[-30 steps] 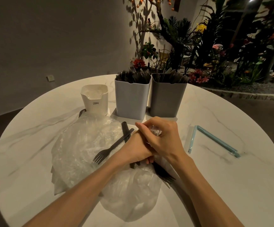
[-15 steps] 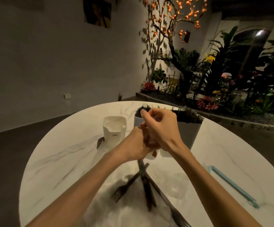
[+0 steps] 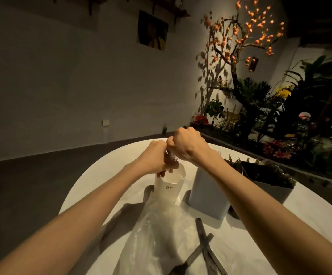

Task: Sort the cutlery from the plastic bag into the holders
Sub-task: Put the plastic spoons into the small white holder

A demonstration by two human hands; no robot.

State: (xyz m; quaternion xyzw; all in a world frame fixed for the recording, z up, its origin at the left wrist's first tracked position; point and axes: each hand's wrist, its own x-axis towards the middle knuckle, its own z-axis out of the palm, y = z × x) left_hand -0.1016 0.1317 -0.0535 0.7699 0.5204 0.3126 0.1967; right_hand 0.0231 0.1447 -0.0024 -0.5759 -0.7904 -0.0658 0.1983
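My left hand [image 3: 154, 158] and my right hand [image 3: 187, 146] are pressed together as closed fists just above the small white holder [image 3: 170, 186]. Between them hangs a thin clear plastic piece [image 3: 172, 160], its lower end over the holder's mouth; what it is exactly I cannot tell. The crumpled clear plastic bag [image 3: 159, 235] lies in front of the holder. Dark forks [image 3: 201, 246] lie crossed on the bag's right side. A light grey holder [image 3: 208, 193] and a dark grey holder [image 3: 271, 188], both packed with dark cutlery, stand to the right.
The round white marble table [image 3: 300, 211] ends just behind the holders and drops to a dark floor on the left. A bed of plants and a tree with orange fruit fill the far right.
Both hands rose off the bag and travelled away and left, from over the grey holders to above the white holder. The view tilted up, so the bag sits low in frame.
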